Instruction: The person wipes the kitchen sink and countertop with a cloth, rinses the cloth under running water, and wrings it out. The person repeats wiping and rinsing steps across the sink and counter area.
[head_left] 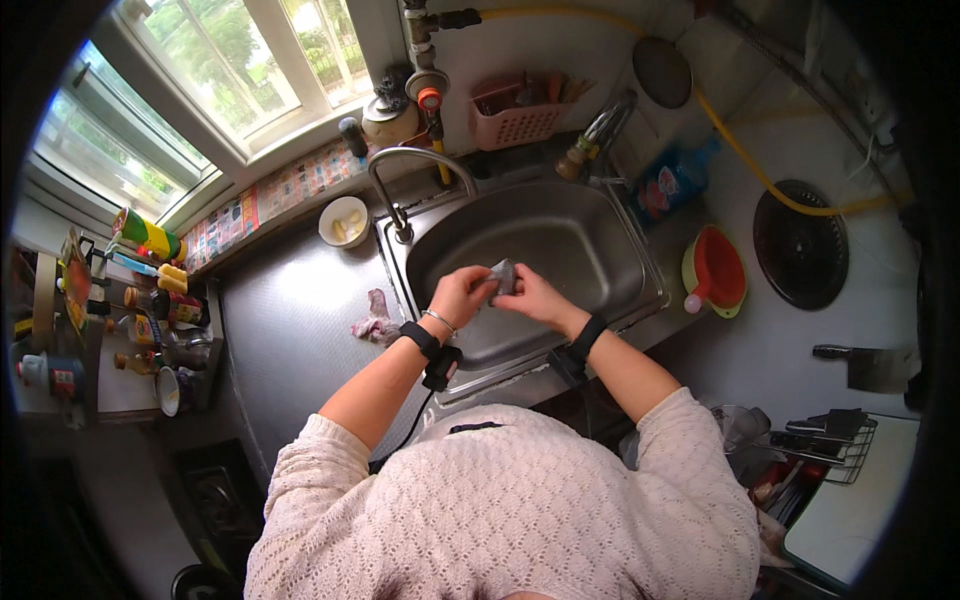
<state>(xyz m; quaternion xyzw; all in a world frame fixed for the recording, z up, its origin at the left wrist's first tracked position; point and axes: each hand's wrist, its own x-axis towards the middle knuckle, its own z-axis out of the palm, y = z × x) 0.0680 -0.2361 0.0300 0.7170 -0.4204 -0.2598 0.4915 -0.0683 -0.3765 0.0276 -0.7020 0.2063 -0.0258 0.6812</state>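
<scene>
Apparently gently, the fingers (482,278) of the left hand (455,298) and those of the right hand (537,298) pinch a small grey crumpled piece (503,272) between them, above the stainless-steel sink (560,225). Its material is too small to tell; the creased, pointed shape suggests something light, soft and thin, apt to fold or tear, perhaps slippery if wet. Its opposite sides, where the fingers sit, look like the best hold, with little squeeze needed. Left of the basin, a limp pinkish-purple scrap (376,322) lies on the metallic worktop (290,330), probably just as floppy. Farther off, near the curved faucet (402,230), a white bowl (326,234) holds pale clove-like pieces (351,217).
</scene>
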